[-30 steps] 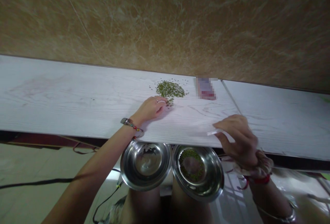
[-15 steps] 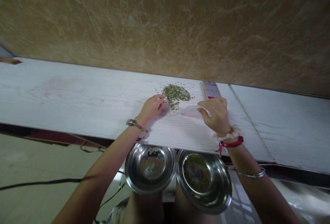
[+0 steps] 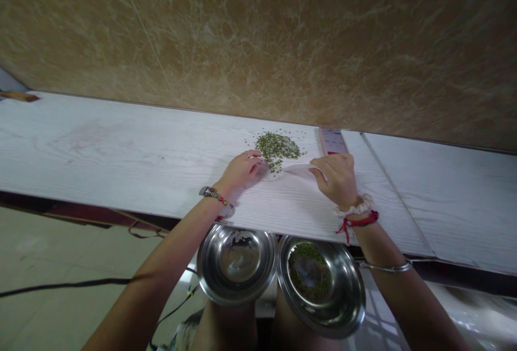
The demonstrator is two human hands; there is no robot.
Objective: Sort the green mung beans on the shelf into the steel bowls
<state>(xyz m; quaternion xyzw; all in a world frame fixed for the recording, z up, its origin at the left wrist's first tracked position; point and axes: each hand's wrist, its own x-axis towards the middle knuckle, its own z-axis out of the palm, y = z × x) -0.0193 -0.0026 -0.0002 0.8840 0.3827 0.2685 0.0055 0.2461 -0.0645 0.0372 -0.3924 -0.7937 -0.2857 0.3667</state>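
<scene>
A small heap of green beans (image 3: pixel 278 147) lies on the white wooden board (image 3: pixel 121 146). My left hand (image 3: pixel 241 170) rests beside the heap with its fingers curled, fingertips touching the nearest beans. My right hand (image 3: pixel 337 177) pinches a thin white card (image 3: pixel 298 170) whose far end lies under the heap's near edge. Below the board's edge, two steel bowls sit on my lap: the left bowl (image 3: pixel 236 265) looks empty, the right bowl (image 3: pixel 321 286) holds green beans.
A phone (image 3: pixel 333 141) lies on the board just right of the heap, against the brown marbled wall (image 3: pixel 258 39). A seam in the board (image 3: pixel 393 195) runs to the right of my right hand. A black cable (image 3: pixel 60 286) crosses the floor at left.
My right hand has moved from the board's front edge up to the heap with the white card. The card's tip now sits against the beans. My left hand stayed beside the heap.
</scene>
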